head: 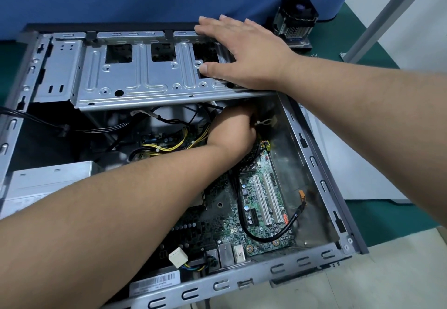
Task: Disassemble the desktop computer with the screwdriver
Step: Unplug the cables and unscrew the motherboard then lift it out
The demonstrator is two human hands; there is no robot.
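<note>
Desktop computer [314, 153]: grey steel case, side open, on desk | green motherboard [261, 202] exposed | right hand [244, 54] flat on drive cage [135, 76], fingers straight | left hand [232, 132] under cage among cables; fingers hidden, grip undeterminable

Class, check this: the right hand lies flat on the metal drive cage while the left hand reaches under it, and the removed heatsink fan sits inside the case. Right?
Not quite. The head view shows the heatsink fan outside the case, on the green mat beyond it. The right hand, drive cage and left hand are as stated.

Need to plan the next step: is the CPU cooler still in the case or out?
Out. The CPU cooler stands on the green mat beyond the case.
</note>
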